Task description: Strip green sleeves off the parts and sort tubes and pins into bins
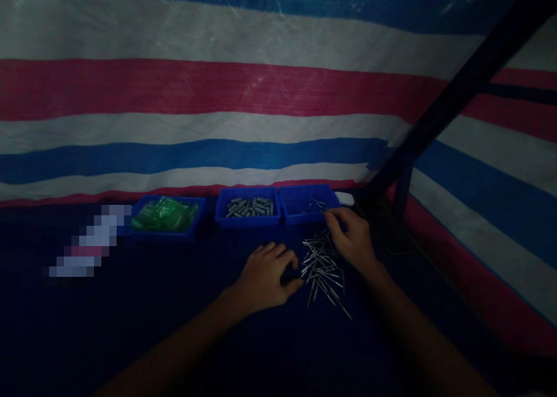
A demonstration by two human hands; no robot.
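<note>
Risk noted: the thin metal rods cross in a loose pile on the worktop between my hands; a careless pinch could, I judge, drag neighbours along; my left hand, at the pile's 9 o'clock, is loosely curved, gripping nothing; my right hand, at 2 o'clock, is part-curled beside the blue tray at 12; whether it pinches a rod, I cannot tell.

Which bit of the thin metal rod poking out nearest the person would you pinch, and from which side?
Probably its near end: the rod sticks out of the pile there, while its far part runs back among the others. Come from above on the near side, finger and thumb pinching across it, since it looks slender and seems to lie nearly flat.
</note>
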